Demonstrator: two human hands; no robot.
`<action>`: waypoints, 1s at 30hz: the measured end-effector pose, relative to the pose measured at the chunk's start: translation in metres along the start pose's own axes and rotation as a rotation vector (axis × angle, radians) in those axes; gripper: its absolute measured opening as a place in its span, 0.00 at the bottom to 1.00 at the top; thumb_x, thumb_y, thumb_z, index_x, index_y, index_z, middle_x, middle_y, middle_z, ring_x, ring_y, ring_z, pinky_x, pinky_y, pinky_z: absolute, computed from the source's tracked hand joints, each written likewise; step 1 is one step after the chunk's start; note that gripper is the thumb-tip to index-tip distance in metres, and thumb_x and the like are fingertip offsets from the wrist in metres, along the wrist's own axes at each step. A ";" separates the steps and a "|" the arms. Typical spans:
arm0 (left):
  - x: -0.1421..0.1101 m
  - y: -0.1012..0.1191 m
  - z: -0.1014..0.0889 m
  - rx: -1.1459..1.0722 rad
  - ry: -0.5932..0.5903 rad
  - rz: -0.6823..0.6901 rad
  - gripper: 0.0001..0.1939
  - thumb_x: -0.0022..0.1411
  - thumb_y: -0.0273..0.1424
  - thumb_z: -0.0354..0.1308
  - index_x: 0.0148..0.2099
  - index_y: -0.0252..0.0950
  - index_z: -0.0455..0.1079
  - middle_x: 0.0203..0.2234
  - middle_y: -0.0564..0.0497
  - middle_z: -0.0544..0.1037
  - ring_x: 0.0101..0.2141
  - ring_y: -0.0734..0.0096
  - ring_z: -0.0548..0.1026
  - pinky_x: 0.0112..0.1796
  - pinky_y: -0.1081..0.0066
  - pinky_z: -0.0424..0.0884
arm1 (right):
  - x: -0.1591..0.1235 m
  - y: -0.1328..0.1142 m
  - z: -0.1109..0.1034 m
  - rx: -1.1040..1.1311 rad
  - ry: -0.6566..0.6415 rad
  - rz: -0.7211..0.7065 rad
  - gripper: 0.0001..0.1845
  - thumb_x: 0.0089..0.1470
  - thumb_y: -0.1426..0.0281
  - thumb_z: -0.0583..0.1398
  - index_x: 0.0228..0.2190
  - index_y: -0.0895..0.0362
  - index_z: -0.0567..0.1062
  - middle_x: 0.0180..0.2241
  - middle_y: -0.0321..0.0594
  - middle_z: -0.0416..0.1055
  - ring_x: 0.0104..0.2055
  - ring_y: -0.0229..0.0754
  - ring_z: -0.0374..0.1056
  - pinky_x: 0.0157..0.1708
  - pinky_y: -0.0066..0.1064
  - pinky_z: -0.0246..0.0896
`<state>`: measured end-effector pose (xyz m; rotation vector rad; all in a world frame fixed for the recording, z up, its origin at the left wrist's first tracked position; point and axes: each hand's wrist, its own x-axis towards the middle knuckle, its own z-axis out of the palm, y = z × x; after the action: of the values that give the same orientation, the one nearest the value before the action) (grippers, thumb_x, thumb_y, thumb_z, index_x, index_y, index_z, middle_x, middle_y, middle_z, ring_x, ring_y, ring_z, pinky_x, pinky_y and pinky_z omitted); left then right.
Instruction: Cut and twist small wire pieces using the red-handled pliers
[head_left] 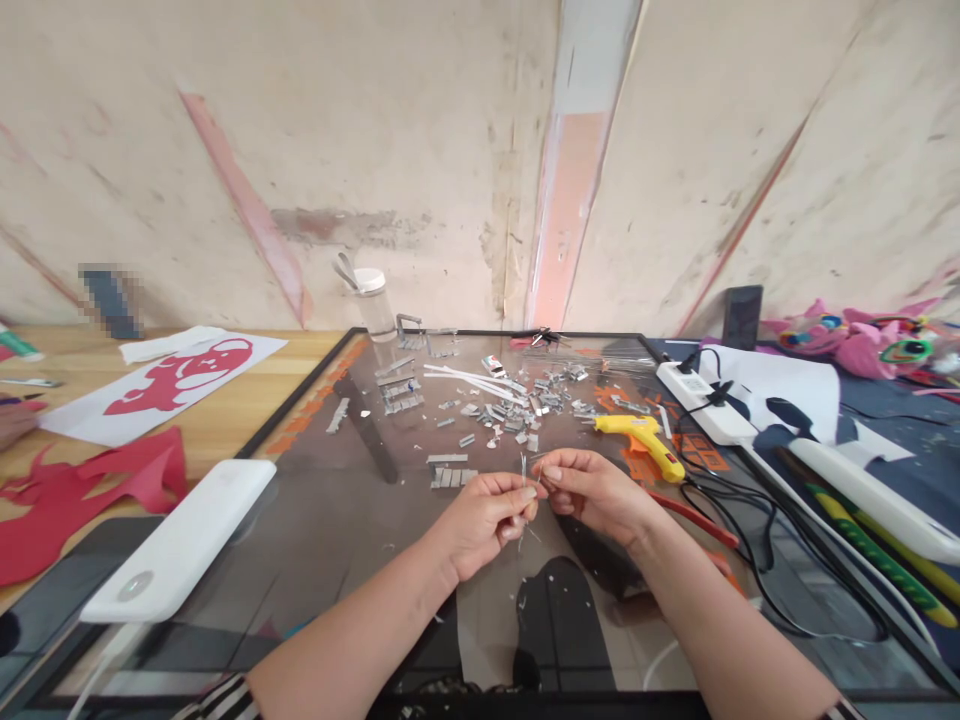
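Observation:
Pinched between the fingers of my left hand [491,515] are a few thin, silvery wires [523,468], upright, with ends showing above and below the fingertips. My right hand [589,488] is closed close beside it, thumb and forefinger pinching one thin wire at the fingertips. The two hands nearly touch above the dark glass tabletop [315,540]. Just behind them lies a small grey bench-like piece [450,472]. Farther back is a scatter of small grey pieces [540,395] with white strips [472,382].
A yellow glue gun [641,440] and red-handled tool [697,520] lie right, near a power strip [705,400] and black cables. A clear bottle [375,305] stands at the back left. A white power bank-like device [184,540] is left, near red cut-outs [97,490] and another person's hand [19,420].

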<state>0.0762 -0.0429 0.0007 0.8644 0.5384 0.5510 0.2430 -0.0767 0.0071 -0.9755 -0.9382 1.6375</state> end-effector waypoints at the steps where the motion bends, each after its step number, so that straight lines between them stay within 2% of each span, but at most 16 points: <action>1: 0.000 0.000 0.000 -0.011 -0.004 -0.012 0.11 0.45 0.32 0.65 0.29 0.29 0.72 0.16 0.54 0.65 0.17 0.85 0.56 0.18 0.78 0.43 | 0.000 0.000 0.001 -0.014 -0.003 -0.007 0.11 0.41 0.65 0.66 0.28 0.59 0.74 0.22 0.35 0.68 0.19 0.29 0.53 0.21 0.25 0.44; 5: -0.001 0.001 0.001 -0.031 -0.048 -0.043 0.10 0.46 0.31 0.64 0.29 0.28 0.72 0.16 0.53 0.65 0.16 0.86 0.56 0.18 0.78 0.43 | 0.001 0.002 0.004 -0.043 0.001 -0.046 0.10 0.42 0.66 0.66 0.23 0.59 0.72 0.20 0.33 0.68 0.19 0.29 0.54 0.21 0.25 0.44; 10: 0.000 0.000 -0.002 -0.026 -0.088 -0.054 0.10 0.47 0.32 0.64 0.30 0.29 0.72 0.17 0.53 0.65 0.16 0.87 0.54 0.18 0.79 0.43 | 0.001 0.003 0.007 -0.054 0.005 -0.061 0.13 0.42 0.63 0.65 0.22 0.58 0.69 0.19 0.33 0.67 0.20 0.31 0.55 0.22 0.25 0.46; 14: 0.001 0.000 -0.002 -0.017 -0.080 -0.044 0.11 0.47 0.33 0.64 0.31 0.29 0.73 0.17 0.53 0.66 0.16 0.86 0.55 0.18 0.79 0.44 | 0.000 0.001 0.009 -0.051 0.040 -0.088 0.14 0.41 0.62 0.65 0.21 0.57 0.68 0.19 0.33 0.67 0.20 0.31 0.56 0.22 0.26 0.46; 23: 0.002 0.000 -0.003 0.020 -0.038 -0.051 0.12 0.46 0.33 0.65 0.31 0.29 0.73 0.21 0.48 0.72 0.18 0.84 0.61 0.19 0.80 0.51 | -0.001 -0.002 0.006 -0.008 0.054 -0.036 0.14 0.42 0.64 0.65 0.20 0.58 0.66 0.18 0.32 0.67 0.17 0.29 0.52 0.19 0.24 0.39; 30: 0.002 0.000 -0.003 0.039 -0.040 -0.035 0.10 0.48 0.32 0.64 0.27 0.28 0.70 0.18 0.51 0.69 0.18 0.85 0.60 0.18 0.80 0.50 | -0.002 0.000 0.016 -0.240 0.169 -0.204 0.14 0.44 0.63 0.64 0.19 0.58 0.67 0.17 0.31 0.66 0.18 0.29 0.51 0.20 0.26 0.42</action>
<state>0.0757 -0.0403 -0.0015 0.8994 0.5283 0.4921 0.2286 -0.0803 0.0136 -1.1214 -1.0969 1.2720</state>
